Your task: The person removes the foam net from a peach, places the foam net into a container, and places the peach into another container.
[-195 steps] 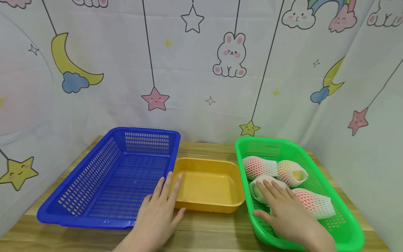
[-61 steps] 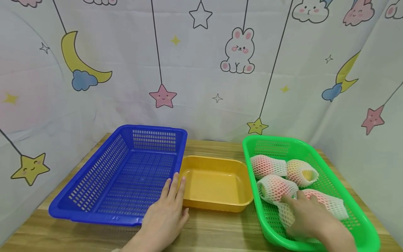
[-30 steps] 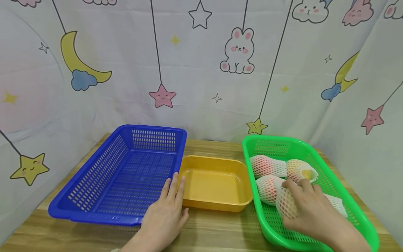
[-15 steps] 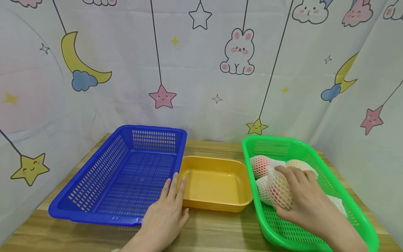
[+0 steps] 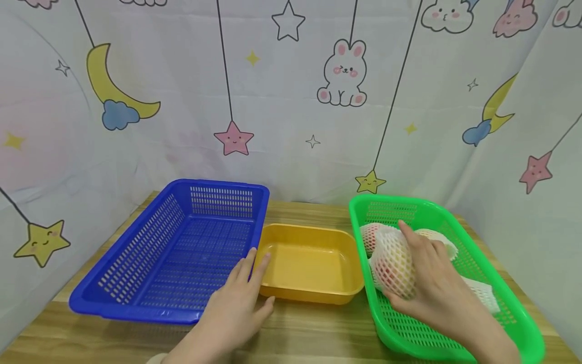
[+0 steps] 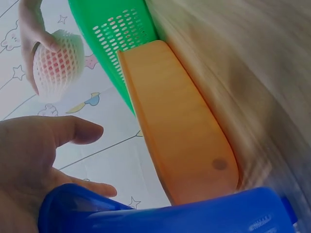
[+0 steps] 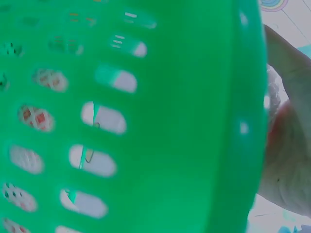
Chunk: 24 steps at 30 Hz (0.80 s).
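My right hand (image 5: 434,283) grips a red-and-yellow fruit in a white foam net (image 5: 393,268), its kind hidden by the net, over the left side of the green basket (image 5: 432,215). The left wrist view shows the netted fruit (image 6: 58,68) raised above the rim, with thumb and fingers on its sides. Several more netted fruits lie below, partly covered by the hand, among them one at the back right (image 5: 441,238). My left hand (image 5: 232,298), fingers extended, rests at the right rim of the blue basket (image 5: 132,314). A green wall (image 7: 194,116) mostly blocks the right wrist view.
Between the two baskets a shallow yellow tray (image 5: 309,268) sits on the wooden table (image 5: 313,333), with nothing inside. The blue basket's slotted floor (image 5: 195,258) is bare. Behind everything hangs a white printed curtain (image 5: 282,101).
My right hand has taken hold of a netted fruit from the front of the green basket and raised it up and leftward. The left hand stays by the blue rim, its thumb spread slightly more.
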Motion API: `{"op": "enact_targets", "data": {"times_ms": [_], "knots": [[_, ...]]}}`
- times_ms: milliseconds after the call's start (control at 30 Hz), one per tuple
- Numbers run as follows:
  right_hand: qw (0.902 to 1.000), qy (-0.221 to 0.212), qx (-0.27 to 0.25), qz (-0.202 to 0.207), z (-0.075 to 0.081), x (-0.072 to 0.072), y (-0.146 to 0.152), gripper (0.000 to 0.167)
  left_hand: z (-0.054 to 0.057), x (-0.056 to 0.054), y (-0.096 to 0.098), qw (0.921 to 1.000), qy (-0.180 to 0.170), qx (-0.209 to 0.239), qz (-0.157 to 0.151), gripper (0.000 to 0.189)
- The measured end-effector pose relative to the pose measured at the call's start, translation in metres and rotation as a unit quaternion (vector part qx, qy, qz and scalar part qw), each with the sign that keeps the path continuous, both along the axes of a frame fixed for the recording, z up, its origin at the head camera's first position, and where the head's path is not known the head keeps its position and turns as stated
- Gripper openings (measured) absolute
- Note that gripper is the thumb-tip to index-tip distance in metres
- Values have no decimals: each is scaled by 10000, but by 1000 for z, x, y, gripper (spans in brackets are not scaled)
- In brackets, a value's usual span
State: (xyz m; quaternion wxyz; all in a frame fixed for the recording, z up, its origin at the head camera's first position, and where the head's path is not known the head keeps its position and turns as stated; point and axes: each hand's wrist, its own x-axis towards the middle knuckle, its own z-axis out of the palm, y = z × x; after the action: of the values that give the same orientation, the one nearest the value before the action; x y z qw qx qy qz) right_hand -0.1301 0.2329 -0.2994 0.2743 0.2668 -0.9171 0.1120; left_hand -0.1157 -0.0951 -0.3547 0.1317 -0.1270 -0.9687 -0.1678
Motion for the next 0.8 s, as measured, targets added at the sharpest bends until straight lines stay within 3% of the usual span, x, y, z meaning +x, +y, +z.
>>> {"op": "enact_targets", "data": {"times_ms": [200,467,667,800], "knots": [[9978,-118,-641,-78,-1,0,-9,114,6,1,-1,9989,-412,244,15,76],[9811,-897,-1639,-492,2,4,-26,116,8,-1,-3,9999,-2,58,89,76],[9661,-1374,-2129,-497,3,8,-33,118,8,0,-3,9997,182,-18,138,75],[9610,-1533,-2258,-437,2,9,-37,121,7,1,-2,9997,228,-52,77,74]]}}
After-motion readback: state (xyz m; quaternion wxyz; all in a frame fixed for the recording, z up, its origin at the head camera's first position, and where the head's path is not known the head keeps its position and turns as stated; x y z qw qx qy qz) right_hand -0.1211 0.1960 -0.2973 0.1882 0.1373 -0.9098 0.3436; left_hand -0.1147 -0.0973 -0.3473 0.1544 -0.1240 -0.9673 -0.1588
